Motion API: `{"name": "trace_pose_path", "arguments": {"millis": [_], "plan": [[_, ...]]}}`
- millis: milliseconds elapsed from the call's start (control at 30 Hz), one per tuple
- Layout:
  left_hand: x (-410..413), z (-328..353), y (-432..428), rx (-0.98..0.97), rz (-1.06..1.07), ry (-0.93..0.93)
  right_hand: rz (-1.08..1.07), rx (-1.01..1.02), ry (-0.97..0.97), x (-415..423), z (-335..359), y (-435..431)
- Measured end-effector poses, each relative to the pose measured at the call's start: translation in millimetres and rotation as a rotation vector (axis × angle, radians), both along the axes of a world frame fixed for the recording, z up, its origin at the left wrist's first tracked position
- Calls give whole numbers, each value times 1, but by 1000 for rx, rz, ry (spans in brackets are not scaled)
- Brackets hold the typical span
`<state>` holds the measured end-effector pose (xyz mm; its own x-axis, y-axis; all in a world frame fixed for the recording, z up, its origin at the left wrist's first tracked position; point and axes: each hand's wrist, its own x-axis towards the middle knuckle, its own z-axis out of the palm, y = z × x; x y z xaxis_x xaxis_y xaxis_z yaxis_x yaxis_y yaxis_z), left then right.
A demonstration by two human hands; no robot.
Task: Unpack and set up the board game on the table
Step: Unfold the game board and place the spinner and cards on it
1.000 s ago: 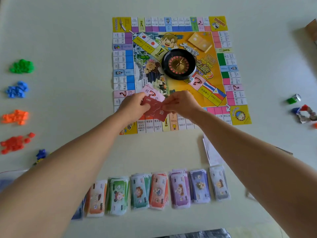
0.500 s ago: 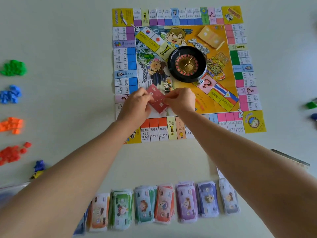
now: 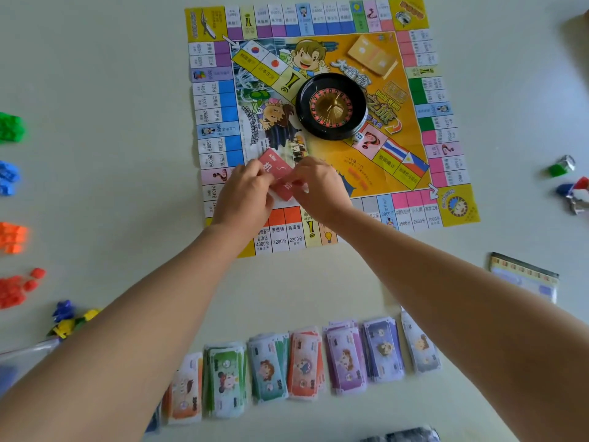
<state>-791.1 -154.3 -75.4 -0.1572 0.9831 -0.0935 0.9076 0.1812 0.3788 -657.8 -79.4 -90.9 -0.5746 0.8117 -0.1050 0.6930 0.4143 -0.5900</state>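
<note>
Glossy red cards (image 3: pixel 278 177) pinched between my left hand (image 3: pixel 247 194) and right hand (image 3: pixel 320 189), over creased paper board (image 3: pixel 414 173), round black wheel (image 3: pixel 331 106) mid-board, smooth pale table (image 3: pixel 95 90).

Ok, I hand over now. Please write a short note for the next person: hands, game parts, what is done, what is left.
Left hand and right hand both grip the red cards over the board.
Done: board spread out, roulette wheel and yellow cards on it, banknotes in a row, coloured pieces sorted at the left.
Left: likely set the red cards on the board; tokens at the right not placed.
</note>
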Motion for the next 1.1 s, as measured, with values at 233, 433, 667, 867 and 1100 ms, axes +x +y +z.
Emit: {"name": "trace_pose_path", "arguments": {"millis": [233, 433, 667, 867, 1100], "plan": [[15, 11, -2, -99, 1, 234, -62, -107, 30, 34, 26, -1], [38, 17, -8, -125, -6, 240, -376, -164, 168, 110, 41, -14], [125, 23, -32, -109, -50, -90, -546, -182, 87, 191, 42, -33], [195, 15, -52, -360, 179, -413, -471, -297, -172, 222, 36, -68], [214, 8, -57, -351, 366, -485, -142, -41, -536, 203, 23, -93]]}}
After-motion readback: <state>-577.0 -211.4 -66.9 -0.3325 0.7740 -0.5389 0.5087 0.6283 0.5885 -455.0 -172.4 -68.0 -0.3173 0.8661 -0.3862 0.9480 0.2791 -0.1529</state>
